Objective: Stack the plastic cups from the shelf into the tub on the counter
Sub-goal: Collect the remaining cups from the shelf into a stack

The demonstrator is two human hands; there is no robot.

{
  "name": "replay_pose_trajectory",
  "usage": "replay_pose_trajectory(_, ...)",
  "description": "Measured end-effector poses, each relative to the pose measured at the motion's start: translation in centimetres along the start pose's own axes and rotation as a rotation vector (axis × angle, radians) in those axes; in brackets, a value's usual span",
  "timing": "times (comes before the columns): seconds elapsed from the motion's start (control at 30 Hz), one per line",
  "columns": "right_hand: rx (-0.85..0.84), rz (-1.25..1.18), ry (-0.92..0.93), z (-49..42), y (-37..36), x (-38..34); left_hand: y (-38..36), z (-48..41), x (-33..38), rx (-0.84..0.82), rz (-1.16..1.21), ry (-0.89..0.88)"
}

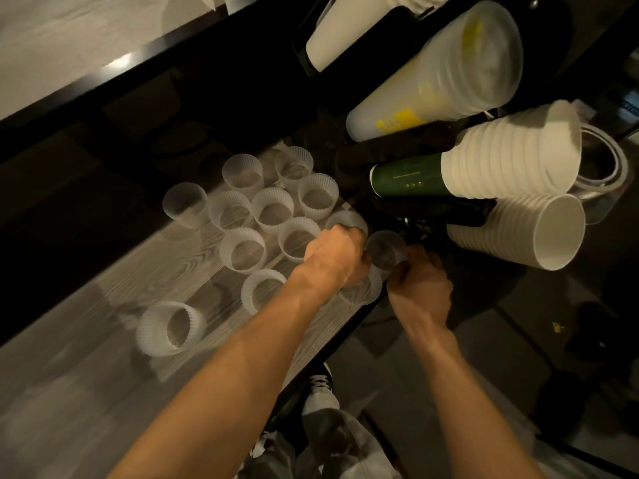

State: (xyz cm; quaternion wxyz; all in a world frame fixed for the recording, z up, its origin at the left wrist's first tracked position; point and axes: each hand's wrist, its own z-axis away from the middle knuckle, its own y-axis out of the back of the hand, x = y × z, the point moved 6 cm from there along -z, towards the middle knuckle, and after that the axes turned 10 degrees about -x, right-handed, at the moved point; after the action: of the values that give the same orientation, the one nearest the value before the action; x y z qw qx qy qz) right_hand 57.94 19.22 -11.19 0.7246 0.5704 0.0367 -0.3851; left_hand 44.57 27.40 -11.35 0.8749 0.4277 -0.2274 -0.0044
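Left hand: my left hand [333, 257] is knuckles up with the fingers curled downward, right beside my right hand; through the blur I cannot tell whether it grips anything.
Right hand: my right hand [420, 285] has its fingers and thumb wrapped around a clear cup [385, 250], held off the edge of the surface [103, 392].
Hands together: they sit close, with the clear cup between them, touching my right fingers and just beside my left knuckles.
Cup under left hand: one ribbed cup [359, 292] sits partly beneath my left wrist, at the edge of the surface.
Cup beyond left hand: another cup [345, 219] stands just past my left knuckles.
Cluster: the other ribbed cups [272, 209] stand mouth up, packed close, beyond and to the left of my left hand.
Lone cup: one more translucent cup [169, 328] sits apart, well to the left of my left forearm.
Beyond right hand: a frosted stack [439, 74], a green-sleeved stack [404, 174] and a white stack [539, 233] lean in dark holders.
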Motion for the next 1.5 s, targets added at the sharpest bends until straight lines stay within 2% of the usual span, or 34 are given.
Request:
replay_pose_trajectory(0.23,-0.196,0.031,-0.045,0.5,-0.6,0.2,0.5,0.7,0.9,0.026,-0.024,0.046)
replay_pose_trajectory(0.4,-0.275,-0.11,-0.076,-0.4,-1.5,0.9,-1.2,0.3,1.0,-0.126,-0.128,0.106)
replay_pose_trajectory(0.5,-0.24,-0.187,-0.083,-0.7,-1.8,1.4,-1.7,0.1,1.0,-0.143,-0.113,0.098)
replay_pose_trajectory(0.63,-0.186,-0.336,-0.048,-0.4,-1.1,1.7,-1.3,0.3,0.9,-0.062,0.027,0.087)
replay_pose_trajectory(0.87,-0.088,-0.376,0.091,0.4,0.9,0.5,1.5,1.6,1.1,0.207,0.24,-0.009)
replay_pose_trajectory(1.0,-0.09,-0.464,0.078,1.1,1.3,-0.1,2.0,3.1,0.7,0.318,0.349,-0.05)
replay_pose_trajectory(1.17,-0.111,-0.592,0.068,2.6,0.8,0.1,1.9,5.3,0.1,0.357,0.416,-0.079)
replay_pose_trajectory(1.33,-0.095,-0.504,0.143,4.0,-0.1,0.8,0.0,6.4,-1.3,0.312,0.376,-0.065)
replay_pose_trajectory(1.5,-0.163,-0.391,0.176,4.8,-1.8,1.3,-2.0,6.5,-2.7,0.27,0.372,-0.04)
